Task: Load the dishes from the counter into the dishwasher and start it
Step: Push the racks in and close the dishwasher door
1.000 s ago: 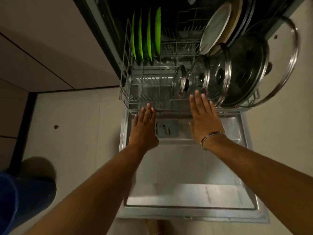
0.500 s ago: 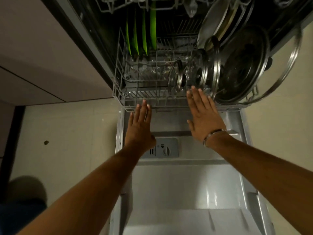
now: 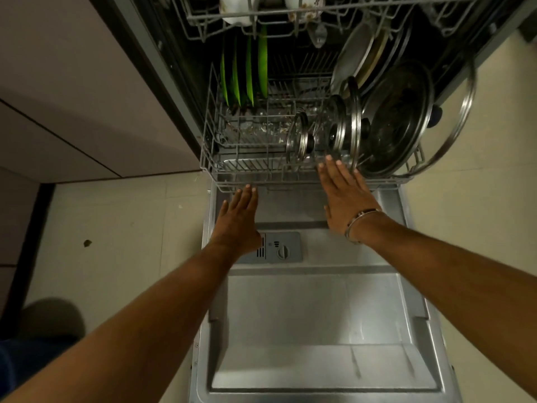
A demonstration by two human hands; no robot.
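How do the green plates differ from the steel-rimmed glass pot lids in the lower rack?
The green plates are opaque and bright, at the rack's back left; the steel-rimmed glass pot lids are see-through with dark knobs, at the front right. The plates match in size; the lids differ. All stand on edge in the wire lower rack.

Flat hands point(image 3: 345, 196) apparently against rack point(image 3: 250, 170)

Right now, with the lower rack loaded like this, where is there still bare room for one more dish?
The lower rack's front-left section is bare, bordered by the green plates behind and the small lid to its right. The right side is crowded: glass lids and the dark pan stand packed together. Both hands, left and right, reach the rack's front edge.
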